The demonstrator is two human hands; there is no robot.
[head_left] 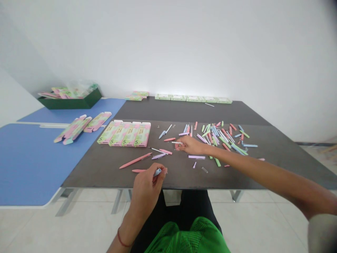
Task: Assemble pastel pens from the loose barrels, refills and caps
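My left hand is at the table's front edge, its fingers closed on a pale blue pen barrel. A pink pen lies just beyond it, and a pink pen barrel partly passes behind my fingers. My right hand reaches across the dark grey tabletop and pinches a thin white pen refill. Just beyond and to the right spreads a loose heap of pastel pen parts in pink, green, blue and lilac. Several loose parts lie around both hands.
Four flat printed cartons lie side by side left of centre, with more blanks on a blue table. A dark green tray holds cartons at the back left. A row of pale green boxes lines the far edge.
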